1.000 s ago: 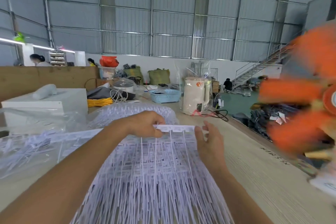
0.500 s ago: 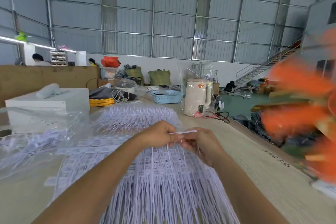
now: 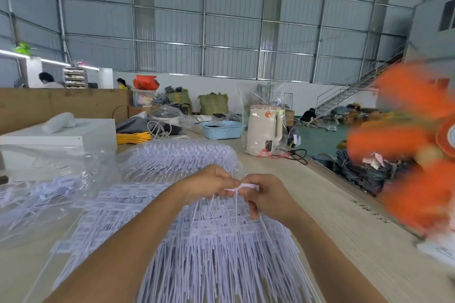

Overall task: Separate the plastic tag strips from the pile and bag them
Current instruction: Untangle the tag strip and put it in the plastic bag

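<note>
A large pile of white plastic tag strips point(image 3: 216, 248) fans out on the wooden table in front of me. My left hand point(image 3: 209, 183) and my right hand point(image 3: 268, 198) meet above the pile's far end. Both pinch the white header of one tag strip point(image 3: 242, 187), whose thin strands hang down between my hands onto the pile. A second heap of tag strips point(image 3: 177, 157) lies just beyond my hands. A clear plastic bag point(image 3: 49, 194) with more strips inside lies at the left.
A spinning orange fan point(image 3: 403, 145) blurs at the right, close to the table edge. Farther back stand a cream kettle in plastic wrap point(image 3: 264, 130), a blue basket point(image 3: 222, 129), a yellow cable coil point(image 3: 133, 137) and a white box point(image 3: 61, 138).
My hands came together from holding the strip's header spread wide. They now pinch it bunched between them, slightly lifted off the pile.
</note>
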Available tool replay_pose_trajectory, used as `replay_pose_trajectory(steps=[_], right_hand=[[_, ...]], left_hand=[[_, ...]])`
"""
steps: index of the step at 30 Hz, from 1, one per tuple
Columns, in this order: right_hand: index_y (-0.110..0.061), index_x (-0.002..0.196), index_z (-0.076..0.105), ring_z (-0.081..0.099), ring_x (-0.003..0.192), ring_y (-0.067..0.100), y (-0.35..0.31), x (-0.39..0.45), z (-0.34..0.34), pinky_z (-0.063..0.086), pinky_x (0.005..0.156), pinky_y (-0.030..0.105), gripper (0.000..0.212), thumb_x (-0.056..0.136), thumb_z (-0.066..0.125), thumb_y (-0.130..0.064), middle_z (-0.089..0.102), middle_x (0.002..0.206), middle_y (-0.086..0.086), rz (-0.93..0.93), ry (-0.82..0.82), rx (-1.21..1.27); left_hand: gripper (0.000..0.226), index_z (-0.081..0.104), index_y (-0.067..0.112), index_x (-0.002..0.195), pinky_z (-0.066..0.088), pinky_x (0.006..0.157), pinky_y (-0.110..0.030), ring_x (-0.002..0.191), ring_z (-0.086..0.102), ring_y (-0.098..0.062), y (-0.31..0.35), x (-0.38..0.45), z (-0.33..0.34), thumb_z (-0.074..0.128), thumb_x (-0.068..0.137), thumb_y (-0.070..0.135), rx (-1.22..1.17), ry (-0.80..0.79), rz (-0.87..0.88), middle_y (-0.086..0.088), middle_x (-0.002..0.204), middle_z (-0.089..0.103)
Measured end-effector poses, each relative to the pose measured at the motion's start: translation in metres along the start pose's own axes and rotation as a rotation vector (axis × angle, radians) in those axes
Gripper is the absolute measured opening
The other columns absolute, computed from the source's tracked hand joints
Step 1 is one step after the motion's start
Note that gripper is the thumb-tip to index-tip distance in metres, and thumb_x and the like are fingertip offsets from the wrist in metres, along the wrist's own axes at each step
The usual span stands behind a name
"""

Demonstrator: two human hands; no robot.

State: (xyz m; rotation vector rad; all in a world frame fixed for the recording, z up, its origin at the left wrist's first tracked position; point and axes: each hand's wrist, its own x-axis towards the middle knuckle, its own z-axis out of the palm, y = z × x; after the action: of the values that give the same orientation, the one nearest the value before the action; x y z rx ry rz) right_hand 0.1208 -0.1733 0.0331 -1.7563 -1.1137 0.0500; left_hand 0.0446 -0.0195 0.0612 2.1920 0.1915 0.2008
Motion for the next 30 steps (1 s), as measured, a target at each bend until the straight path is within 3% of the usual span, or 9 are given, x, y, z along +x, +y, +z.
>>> replay_pose_trajectory(steps=[5, 9, 12, 14, 18, 22, 25, 27, 30], right_hand=[[-0.005, 0.076, 0.068, 0.051, 0.040, 0.003, 0.009, -0.001, 0.010, 0.046, 0.042, 0.020, 0.017, 0.087, 0.058, 0.003, 0.048, 0.054, -0.011, -0.140, 0.126, -0.148], [-0.027, 0.063, 0.057, 0.051, 0.047, -0.003, 0.011, 0.002, 0.013, 0.035, 0.049, 0.008, 0.037, 0.084, 0.061, 0.003, 0.047, 0.050, -0.016, -0.160, 0.176, -0.150], [-0.009, 0.066, 0.062, 0.049, 0.056, 0.007, 0.021, 0.009, 0.011, 0.034, 0.052, 0.017, 0.022, 0.085, 0.060, 0.002, 0.050, 0.056, -0.005, -0.064, 0.246, -0.267], [-0.007, 0.068, 0.060, 0.048, 0.050, 0.015, 0.032, 0.009, 0.005, 0.035, 0.046, 0.019, 0.021, 0.088, 0.058, -0.004, 0.052, 0.054, 0.002, 0.115, 0.281, -0.151], [-0.013, 0.073, 0.050, 0.038, 0.039, 0.008, 0.028, 0.009, 0.006, 0.029, 0.036, 0.019, 0.023, 0.092, 0.059, -0.022, 0.044, 0.055, 0.000, 0.288, 0.199, 0.398], [-0.015, 0.067, 0.043, 0.029, 0.039, 0.007, 0.006, 0.014, 0.003, 0.026, 0.035, 0.020, 0.032, 0.080, 0.072, -0.015, 0.037, 0.044, -0.009, 0.263, 0.133, 0.514], [-0.007, 0.080, 0.052, 0.031, 0.038, 0.006, -0.006, 0.013, 0.007, 0.026, 0.035, 0.018, 0.027, 0.081, 0.072, -0.026, 0.041, 0.046, -0.006, 0.292, 0.058, 0.434], [-0.007, 0.079, 0.052, 0.032, 0.035, 0.003, -0.009, 0.011, 0.014, 0.026, 0.035, 0.016, 0.035, 0.080, 0.070, -0.036, 0.038, 0.051, -0.004, 0.296, -0.029, 0.274], [-0.005, 0.082, 0.054, 0.031, 0.041, 0.008, -0.008, 0.008, 0.019, 0.025, 0.039, 0.018, 0.030, 0.088, 0.063, -0.033, 0.045, 0.058, 0.004, 0.309, -0.120, 0.149]], left_hand=[[0.028, 0.061, 0.013, 0.063, 0.030, 0.046, -0.020, 0.042, 0.043, -0.001, 0.000, -0.004, 0.002, 0.063, 0.089, 0.026, -0.028, 0.006, -0.015, 0.007, 0.052, 0.055], [0.032, 0.060, 0.013, 0.059, 0.027, 0.041, -0.017, 0.034, 0.038, 0.001, 0.004, -0.007, 0.003, 0.061, 0.090, 0.024, -0.011, 0.027, -0.010, 0.012, 0.037, 0.048], [0.035, 0.057, 0.014, 0.056, 0.026, 0.042, -0.017, 0.033, 0.037, 0.000, 0.004, -0.010, 0.001, 0.061, 0.090, 0.022, -0.072, -0.013, 0.011, 0.012, 0.036, 0.046], [0.036, 0.057, 0.015, 0.055, 0.028, 0.047, -0.019, 0.038, 0.041, 0.000, 0.004, -0.014, -0.002, 0.061, 0.090, 0.024, -0.093, -0.041, 0.024, 0.012, 0.038, 0.048], [0.023, 0.066, 0.016, 0.072, 0.035, 0.057, -0.019, 0.064, 0.050, -0.009, 0.001, -0.018, -0.006, 0.057, 0.093, 0.015, -0.048, -0.078, 0.054, 0.004, 0.066, 0.060], [0.027, 0.060, 0.021, 0.099, 0.040, 0.075, -0.027, 0.087, 0.053, -0.017, 0.000, -0.017, -0.005, 0.054, 0.088, -0.003, 0.150, -0.104, 0.057, -0.003, 0.100, 0.058], [0.032, 0.054, 0.028, 0.114, 0.046, 0.087, -0.036, 0.102, 0.056, -0.023, -0.004, -0.016, -0.005, 0.058, 0.090, 0.008, 0.267, -0.087, 0.095, -0.007, 0.119, 0.057], [0.032, 0.047, 0.032, 0.109, 0.046, 0.091, -0.042, 0.105, 0.055, -0.025, -0.008, -0.015, -0.005, 0.061, 0.089, 0.011, 0.272, -0.090, 0.115, -0.007, 0.114, 0.056], [0.041, 0.040, 0.024, 0.111, 0.048, 0.086, -0.036, 0.093, 0.054, -0.017, -0.013, -0.015, -0.008, 0.070, 0.083, 0.019, 0.221, -0.041, 0.094, 0.002, 0.098, 0.053]])
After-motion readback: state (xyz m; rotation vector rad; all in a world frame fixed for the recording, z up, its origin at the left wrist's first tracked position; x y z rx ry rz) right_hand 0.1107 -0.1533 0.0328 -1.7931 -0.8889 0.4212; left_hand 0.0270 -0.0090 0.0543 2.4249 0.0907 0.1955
